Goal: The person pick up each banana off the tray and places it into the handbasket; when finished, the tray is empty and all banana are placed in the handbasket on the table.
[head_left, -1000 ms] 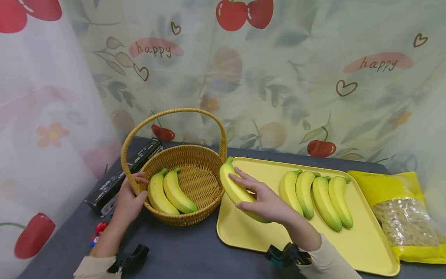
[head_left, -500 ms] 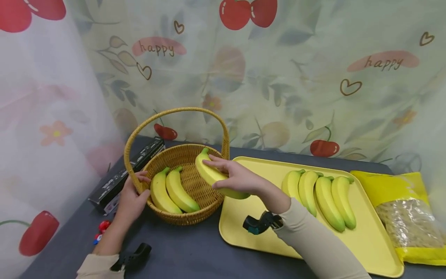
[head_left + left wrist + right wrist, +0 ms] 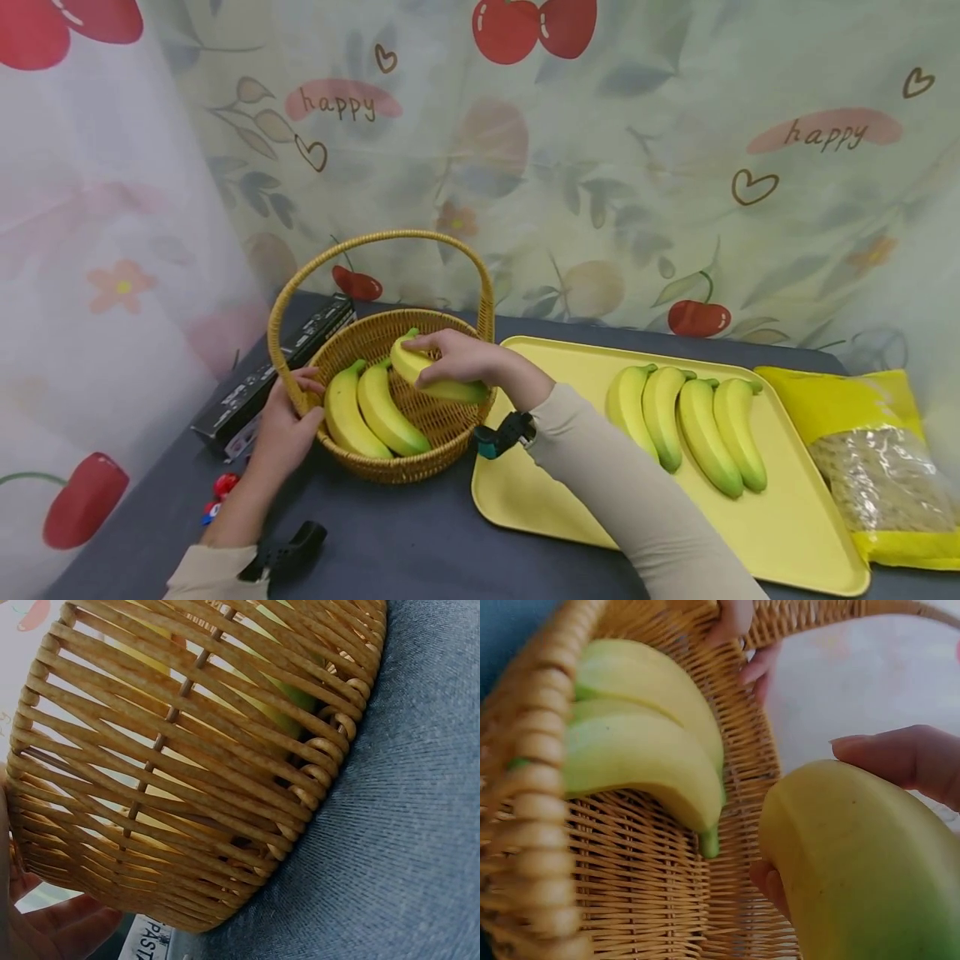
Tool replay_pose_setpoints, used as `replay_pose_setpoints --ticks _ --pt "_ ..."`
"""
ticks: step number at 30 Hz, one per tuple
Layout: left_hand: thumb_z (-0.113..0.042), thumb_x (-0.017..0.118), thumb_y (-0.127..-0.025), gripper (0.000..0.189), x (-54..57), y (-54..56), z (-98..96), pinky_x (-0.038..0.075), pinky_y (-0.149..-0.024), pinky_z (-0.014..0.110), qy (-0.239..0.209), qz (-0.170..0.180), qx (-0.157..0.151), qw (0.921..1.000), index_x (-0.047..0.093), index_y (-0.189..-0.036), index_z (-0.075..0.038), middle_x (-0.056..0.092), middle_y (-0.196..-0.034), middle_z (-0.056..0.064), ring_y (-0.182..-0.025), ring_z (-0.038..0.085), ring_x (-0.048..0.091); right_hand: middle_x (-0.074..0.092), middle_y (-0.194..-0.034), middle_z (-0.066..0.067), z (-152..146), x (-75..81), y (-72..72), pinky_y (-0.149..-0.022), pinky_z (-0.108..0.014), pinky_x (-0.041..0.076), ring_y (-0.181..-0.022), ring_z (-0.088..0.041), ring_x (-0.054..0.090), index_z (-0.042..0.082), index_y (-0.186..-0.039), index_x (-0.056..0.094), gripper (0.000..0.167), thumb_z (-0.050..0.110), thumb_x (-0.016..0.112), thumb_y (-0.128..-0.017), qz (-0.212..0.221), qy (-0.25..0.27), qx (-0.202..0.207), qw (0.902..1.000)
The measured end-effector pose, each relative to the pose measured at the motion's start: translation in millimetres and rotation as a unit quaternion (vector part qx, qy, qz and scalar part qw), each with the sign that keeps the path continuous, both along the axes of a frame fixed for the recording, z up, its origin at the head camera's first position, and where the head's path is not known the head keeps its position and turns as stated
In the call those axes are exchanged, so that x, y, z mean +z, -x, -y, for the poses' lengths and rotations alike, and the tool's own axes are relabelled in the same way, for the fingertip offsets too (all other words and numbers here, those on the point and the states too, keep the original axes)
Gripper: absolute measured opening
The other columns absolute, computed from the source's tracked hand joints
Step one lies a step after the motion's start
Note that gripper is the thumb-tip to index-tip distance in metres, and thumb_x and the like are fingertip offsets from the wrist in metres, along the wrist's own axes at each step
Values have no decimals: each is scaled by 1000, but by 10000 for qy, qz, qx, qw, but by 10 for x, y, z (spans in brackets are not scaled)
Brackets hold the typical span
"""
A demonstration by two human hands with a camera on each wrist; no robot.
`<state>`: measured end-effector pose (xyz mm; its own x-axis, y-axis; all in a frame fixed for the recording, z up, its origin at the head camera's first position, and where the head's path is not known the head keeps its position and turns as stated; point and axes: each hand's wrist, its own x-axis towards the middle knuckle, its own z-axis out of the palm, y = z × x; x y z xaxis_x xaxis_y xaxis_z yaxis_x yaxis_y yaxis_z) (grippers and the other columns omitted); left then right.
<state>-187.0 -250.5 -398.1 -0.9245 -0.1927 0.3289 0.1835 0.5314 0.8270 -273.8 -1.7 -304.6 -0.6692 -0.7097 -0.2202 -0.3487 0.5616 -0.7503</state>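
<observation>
My right hand [image 3: 468, 360] holds a yellow banana [image 3: 408, 364] with a green stem over the right half of the wicker basket [image 3: 397, 472]. Thumb and fingers lie on either side of this banana [image 3: 855, 847] in the right wrist view. Two more bananas [image 3: 351, 417] lie side by side on the left of the basket floor. At the basket's left side, my left hand [image 3: 281, 429] grips the rim by the foot of the arched handle. The left wrist view shows the woven wall [image 3: 180, 772] close up, with fingertips at its lower left.
On the right a yellow tray [image 3: 540, 500] bears several bananas [image 3: 660, 417] in a row. A yellow bag with a clear window [image 3: 877, 475] lies beyond it. Behind my left hand is a long black box [image 3: 270, 375], and small red and blue pieces [image 3: 223, 486] lie near the left forearm.
My right hand has carried the banana leftward from above the tray's left edge to over the basket, and lower. The left hand keeps its grip on the basket.
</observation>
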Motion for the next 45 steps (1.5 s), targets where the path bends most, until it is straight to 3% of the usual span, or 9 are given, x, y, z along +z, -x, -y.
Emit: replay_pose_setpoints --ticks 3,14,18,21,28,34,37,41,45 --pt "1 55 -82 22 4 2 -5 31 -82 2 29 23 3 10000 54 -104 3 50 -131 18 -127 35 43 41 -144 -6 69 -22 59 -64 -23 41 -76 -14 49 19 -143 37 63 17 63 -85 106 -251 -27 9996" --pt "1 54 -80 19 -31 1 7 33 -84 8 144 62 101 9998 54 -100 2 51 -130 16 -126 34 44 41 -142 -8 234 -210 221 -73 -24 38 -91 -15 47 11 -145 30 68 17 62 -86 261 -661 7 9975" --pt "1 53 -81 20 -31 10 17 42 -96 32 153 80 109 9998 54 -100 3 50 -130 15 -127 35 43 35 -148 -8 312 -254 219 -87 -26 39 -115 -16 45 8 -145 31 67 12 60 -85 234 -616 -39 9978" --pt "2 52 -81 20 -25 11 16 40 -97 50 84 114 54 9999 53 -101 4 49 -131 17 -128 36 42 29 -151 -9 365 -286 201 -97 -30 38 -132 -18 36 7 -145 31 66 7 58 -85 339 -681 -110 9970" --pt "1 54 -82 20 -3 9 12 43 -96 42 129 193 22 9997 52 -101 3 49 -132 16 -127 35 43 27 -152 -7 426 -365 183 -103 -33 37 -139 -20 28 10 -145 31 64 7 57 -87 366 -1035 -223 9937" --pt "1 53 -81 20 -2 10 14 43 -97 40 93 128 -13 9999 52 -102 4 49 -131 17 -126 36 43 29 -151 -8 395 -384 188 -100 -33 39 -138 -21 29 10 -144 34 64 7 61 -86 351 -821 -326 9955" --pt "1 53 -81 20 -15 17 22 43 -93 22 137 109 12 9998 52 -101 3 49 -131 17 -126 36 44 31 -150 -9 385 -388 189 -99 -32 40 -137 -21 31 8 -143 35 64 6 62 -85 342 -703 -340 9964" --pt "1 53 -82 20 -15 21 25 43 -96 30 91 107 -13 9999 52 -102 4 49 -131 17 -127 36 43 32 -150 -9 388 -398 192 -95 -32 42 -135 -22 34 8 -143 36 65 7 64 -84 320 -675 -402 9964" --pt "2 53 -82 21 -8 16 22 39 -100 51 -5 117 -55 9999 51 -103 5 48 -132 18 -128 36 42 30 -151 -8 384 -424 203 -91 -31 45 -131 -23 40 10 -144 33 68 9 65 -84 491 -656 -546 9951"
